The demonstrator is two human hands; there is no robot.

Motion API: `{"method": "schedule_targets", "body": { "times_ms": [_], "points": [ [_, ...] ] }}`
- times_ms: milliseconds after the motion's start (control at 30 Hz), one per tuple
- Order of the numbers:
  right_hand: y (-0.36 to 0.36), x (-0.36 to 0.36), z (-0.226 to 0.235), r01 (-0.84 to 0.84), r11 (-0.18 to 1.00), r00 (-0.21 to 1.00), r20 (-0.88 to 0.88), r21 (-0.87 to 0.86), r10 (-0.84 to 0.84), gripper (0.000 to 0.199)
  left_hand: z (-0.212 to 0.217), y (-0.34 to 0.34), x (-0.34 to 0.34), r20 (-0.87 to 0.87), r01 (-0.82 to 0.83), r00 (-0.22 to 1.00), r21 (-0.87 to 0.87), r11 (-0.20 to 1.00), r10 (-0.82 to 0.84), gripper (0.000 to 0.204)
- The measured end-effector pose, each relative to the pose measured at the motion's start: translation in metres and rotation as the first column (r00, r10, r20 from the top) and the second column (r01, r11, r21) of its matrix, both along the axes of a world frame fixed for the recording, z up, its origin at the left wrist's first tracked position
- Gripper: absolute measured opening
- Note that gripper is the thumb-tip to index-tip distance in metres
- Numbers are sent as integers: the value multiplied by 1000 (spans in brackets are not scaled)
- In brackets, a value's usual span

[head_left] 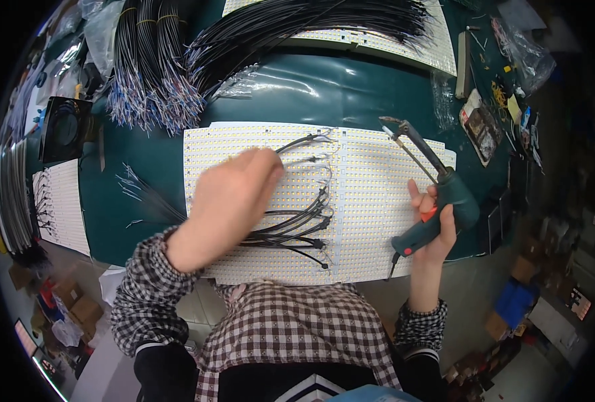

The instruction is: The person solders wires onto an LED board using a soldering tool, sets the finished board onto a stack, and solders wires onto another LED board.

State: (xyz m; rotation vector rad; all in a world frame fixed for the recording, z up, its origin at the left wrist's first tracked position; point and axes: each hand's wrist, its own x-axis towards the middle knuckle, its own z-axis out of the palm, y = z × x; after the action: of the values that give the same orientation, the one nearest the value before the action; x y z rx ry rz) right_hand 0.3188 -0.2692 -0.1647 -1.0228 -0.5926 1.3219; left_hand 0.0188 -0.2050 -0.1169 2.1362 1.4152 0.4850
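A white LED panel with rows of small yellow chips lies in front of me. My left hand is over its left half, fingers curled down and closed at a thin black cable; the fingertips are partly hidden. This cable's stripped end reaches the panel's middle seam. Below it, several black cables fan out, their ends at the same seam. In my right hand, above the panel's right half, is a green soldering gun with a red trigger. Its tip points up and left, apart from the panel.
Thick bundles of black cables with bare ends lie at the far left, beside another cable pile on further panels. A small black fan stands left. A dirty tray and loose scraps are at the right edge of the green tabletop.
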Motion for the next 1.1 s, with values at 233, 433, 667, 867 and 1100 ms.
{"method": "schedule_targets", "body": {
  "times_ms": [233,433,667,867,1100],
  "points": [
    [-1,1,3,1,1000,1000,5,-24,-1,40,14,25,4,109,154,984,-112,982,-142,19],
    [-3,2,4,-17,1000,1000,19,3,17,41,-8,26,42,149,144,982,-194,970,-116,21],
    [-11,6,10,-53,998,999,0,-37,53,46,-20,30,43,262,36,965,-99,994,-9,8],
    [-17,2,25,-43,998,995,87,-44,46,49,-25,36,45,276,54,961,-125,991,-18,8],
    [-21,-2,32,-15,997,989,147,-81,27,47,-31,37,49,301,11,952,-205,979,52,9]
  ]
}}
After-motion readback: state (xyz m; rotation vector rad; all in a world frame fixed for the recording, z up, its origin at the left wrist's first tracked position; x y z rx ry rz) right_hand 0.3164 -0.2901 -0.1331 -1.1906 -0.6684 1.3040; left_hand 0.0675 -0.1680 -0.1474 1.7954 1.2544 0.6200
